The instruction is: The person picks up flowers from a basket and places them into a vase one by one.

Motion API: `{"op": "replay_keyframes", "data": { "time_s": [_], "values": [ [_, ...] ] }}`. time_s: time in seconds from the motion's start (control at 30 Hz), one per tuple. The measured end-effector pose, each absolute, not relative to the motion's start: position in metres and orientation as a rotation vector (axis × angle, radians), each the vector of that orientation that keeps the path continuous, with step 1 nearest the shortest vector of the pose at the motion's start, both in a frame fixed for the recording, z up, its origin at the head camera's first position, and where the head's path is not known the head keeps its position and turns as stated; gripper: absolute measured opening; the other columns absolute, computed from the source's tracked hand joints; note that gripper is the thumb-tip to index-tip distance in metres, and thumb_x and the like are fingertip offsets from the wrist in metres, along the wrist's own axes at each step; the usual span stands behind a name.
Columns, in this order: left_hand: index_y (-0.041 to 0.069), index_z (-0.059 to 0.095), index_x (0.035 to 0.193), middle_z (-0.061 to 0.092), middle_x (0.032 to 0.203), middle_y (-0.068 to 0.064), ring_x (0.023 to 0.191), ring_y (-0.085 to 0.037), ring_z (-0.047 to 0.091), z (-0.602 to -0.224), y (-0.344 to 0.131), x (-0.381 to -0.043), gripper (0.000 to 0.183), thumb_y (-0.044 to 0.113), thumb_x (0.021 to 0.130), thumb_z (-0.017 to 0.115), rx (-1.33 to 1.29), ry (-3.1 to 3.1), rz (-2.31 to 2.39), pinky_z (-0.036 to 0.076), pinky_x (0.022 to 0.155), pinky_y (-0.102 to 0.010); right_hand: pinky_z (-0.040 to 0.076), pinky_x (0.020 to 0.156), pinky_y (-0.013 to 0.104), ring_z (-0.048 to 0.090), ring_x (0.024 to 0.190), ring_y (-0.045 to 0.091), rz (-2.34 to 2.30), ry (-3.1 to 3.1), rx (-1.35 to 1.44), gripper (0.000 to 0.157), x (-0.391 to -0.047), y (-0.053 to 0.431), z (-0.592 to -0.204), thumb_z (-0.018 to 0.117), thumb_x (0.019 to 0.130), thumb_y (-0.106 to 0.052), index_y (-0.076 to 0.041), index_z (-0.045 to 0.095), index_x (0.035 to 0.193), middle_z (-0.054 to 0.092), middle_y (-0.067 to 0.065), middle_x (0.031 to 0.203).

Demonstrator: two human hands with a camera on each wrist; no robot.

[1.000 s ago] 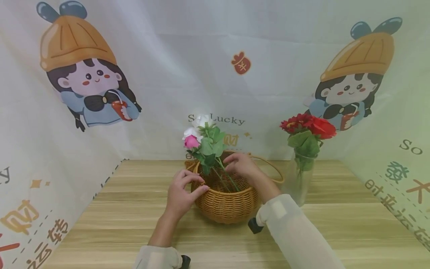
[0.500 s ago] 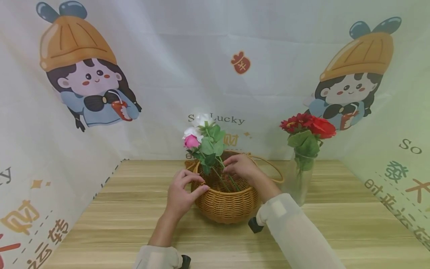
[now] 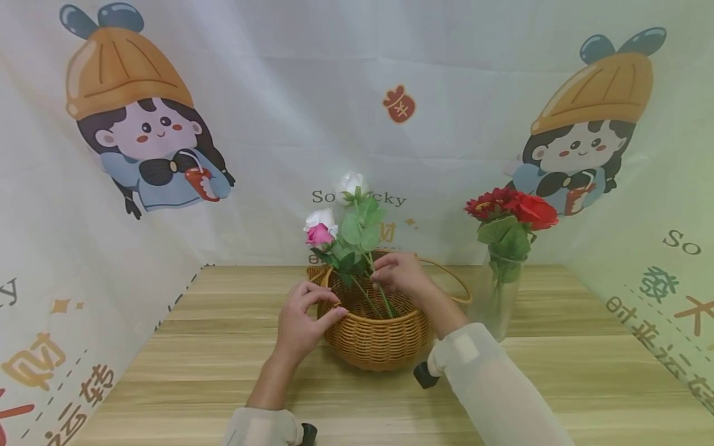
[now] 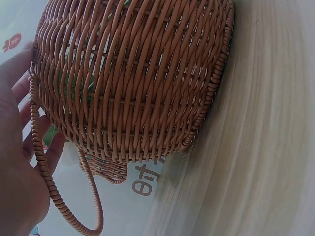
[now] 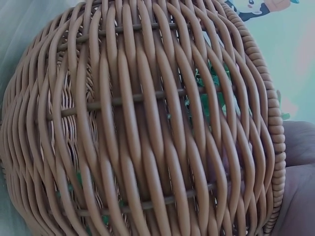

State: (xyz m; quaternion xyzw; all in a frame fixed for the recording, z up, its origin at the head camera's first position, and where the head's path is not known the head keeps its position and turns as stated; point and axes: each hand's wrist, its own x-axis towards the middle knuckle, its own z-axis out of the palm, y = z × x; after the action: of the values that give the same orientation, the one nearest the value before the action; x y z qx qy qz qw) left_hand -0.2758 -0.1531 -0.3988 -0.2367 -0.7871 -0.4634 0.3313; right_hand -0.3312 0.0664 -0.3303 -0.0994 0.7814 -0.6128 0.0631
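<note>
A brown wicker basket stands on the table, its weave filling much of both wrist views. At its near left rim, my left hand pinches the edge between thumb and fingers. Over the opening, my right hand pinches the green stem of a white rose, whose lower end is inside the basket. Lower and to the left, another white rose and a pink rose lean out over the back left rim. In the right wrist view, the basket wall hides most of the right hand.
Just right of the basket stands a clear vase holding red flowers. A thin basket handle sticks out toward it. Behind the wooden table hangs a printed white cloth.
The upper white rose has risen and swung right, away from the other white rose and the pink one, its stem now more upright. My left hand and the basket have stayed put.
</note>
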Motion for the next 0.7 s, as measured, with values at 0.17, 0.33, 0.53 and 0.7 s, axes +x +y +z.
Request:
{"op": "replay_keyframes", "data": {
  "time_s": [0.17, 0.33, 0.53, 0.7],
  "values": [
    [0.019, 0.073, 0.085, 0.059, 0.095, 0.009, 0.095, -0.014, 0.054, -0.3992, -0.1533, -0.2760, 0.019, 0.020, 0.073, 0.087, -0.624, -2.056, -1.212, 0.045, 0.079, -0.046, 0.054, 0.076, 0.040, 0.065, 0.097, 0.039, -1.941, 2.314, -0.334, 0.021, -0.3320, 0.0673, -0.3307, 0.058, 0.095, 0.000, 0.009, 0.059, 0.114, 0.067, 0.024, 0.104],
    [0.019, 0.073, 0.085, 0.059, 0.095, 0.009, 0.095, -0.014, 0.054, -0.3995, -0.1540, -0.2755, 0.019, 0.024, 0.073, 0.087, -0.627, -2.053, -1.217, 0.046, 0.080, -0.042, 0.055, 0.075, 0.038, 0.067, 0.091, 0.035, -2.037, 2.288, -0.367, 0.024, -0.3308, 0.0685, -0.3308, 0.059, 0.095, 0.001, 0.011, 0.057, 0.117, 0.067, 0.024, 0.104],
    [0.019, 0.073, 0.085, 0.060, 0.094, 0.008, 0.095, -0.014, 0.054, -0.4003, -0.1544, -0.2768, 0.021, 0.024, 0.071, 0.088, -0.627, -2.042, -1.198, 0.045, 0.080, -0.037, 0.054, 0.077, 0.041, 0.068, 0.087, 0.027, -2.111, 2.299, -0.395, 0.022, -0.3275, 0.0698, -0.3286, 0.060, 0.094, 0.001, 0.008, 0.060, 0.115, 0.066, 0.024, 0.105],
    [0.017, 0.073, 0.084, 0.060, 0.094, 0.007, 0.094, -0.015, 0.055, -0.3984, -0.1563, -0.2759, 0.021, 0.023, 0.071, 0.088, -0.638, -2.033, -1.195, 0.045, 0.081, -0.034, 0.053, 0.081, 0.043, 0.065, 0.098, 0.035, -2.148, 2.343, -0.399, 0.021, -0.3249, 0.0684, -0.3259, 0.063, 0.093, 0.000, 0.006, 0.062, 0.112, 0.069, 0.014, 0.098]
  ]
}}
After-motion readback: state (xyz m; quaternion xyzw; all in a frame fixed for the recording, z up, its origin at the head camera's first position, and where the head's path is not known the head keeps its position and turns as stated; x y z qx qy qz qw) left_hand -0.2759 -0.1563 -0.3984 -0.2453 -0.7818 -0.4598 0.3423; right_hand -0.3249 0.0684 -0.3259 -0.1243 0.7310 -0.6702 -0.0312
